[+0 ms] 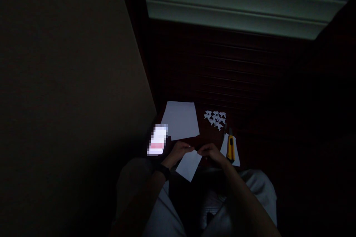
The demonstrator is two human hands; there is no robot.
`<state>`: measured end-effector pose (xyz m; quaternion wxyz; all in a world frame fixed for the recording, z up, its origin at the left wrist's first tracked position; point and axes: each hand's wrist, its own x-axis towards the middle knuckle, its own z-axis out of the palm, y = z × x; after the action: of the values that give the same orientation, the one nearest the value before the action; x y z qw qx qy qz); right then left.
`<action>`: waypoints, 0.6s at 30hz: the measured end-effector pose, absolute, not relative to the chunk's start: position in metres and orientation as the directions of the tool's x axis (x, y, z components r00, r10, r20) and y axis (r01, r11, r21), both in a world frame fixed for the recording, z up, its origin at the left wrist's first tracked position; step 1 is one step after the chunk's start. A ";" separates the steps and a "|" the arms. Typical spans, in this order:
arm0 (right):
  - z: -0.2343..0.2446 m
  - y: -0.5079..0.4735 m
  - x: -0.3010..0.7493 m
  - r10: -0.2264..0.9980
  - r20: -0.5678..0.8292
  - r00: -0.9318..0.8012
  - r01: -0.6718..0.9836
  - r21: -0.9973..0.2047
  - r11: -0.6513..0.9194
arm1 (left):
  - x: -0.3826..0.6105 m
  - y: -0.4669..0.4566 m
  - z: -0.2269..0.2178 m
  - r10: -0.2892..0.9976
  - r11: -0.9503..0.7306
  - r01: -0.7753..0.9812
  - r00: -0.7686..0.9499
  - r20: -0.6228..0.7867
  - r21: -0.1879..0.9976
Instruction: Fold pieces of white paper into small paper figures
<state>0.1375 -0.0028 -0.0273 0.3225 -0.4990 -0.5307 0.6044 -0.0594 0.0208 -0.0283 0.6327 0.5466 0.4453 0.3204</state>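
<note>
Left hand [179,150] and right hand [213,152] both pinched a white paper piece [189,166] at its far end, near the lap [165,211], seemingly to steady it, while the yellow cutter [230,149] lay on paper slips [237,156] at right, probably parked within easy reach.

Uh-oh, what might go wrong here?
The yellow cutter lies close to the right hand, its blade seemingly out, so a careless reach might nick skin. The little paper shapes look loose and could scatter if bumped. In this dim light, the held white paper might bend crookedly.
</note>
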 end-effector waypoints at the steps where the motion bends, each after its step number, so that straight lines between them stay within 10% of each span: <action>1: -0.027 -0.003 0.138 0.919 -0.268 -0.290 0.141 -0.961 -0.236 | -0.060 0.020 -0.027 0.896 0.210 0.081 0.384 -0.225 0.974; 18: -0.020 -0.008 0.142 0.931 -0.263 -0.252 0.040 -0.964 -0.262 | -0.063 0.019 -0.021 0.938 0.258 -0.016 0.245 -0.246 0.966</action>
<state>0.1420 -0.0081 -0.0204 0.3588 -0.4954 -0.4902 0.6210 -0.0627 0.0187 -0.0214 0.6285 0.4768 0.4835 0.3793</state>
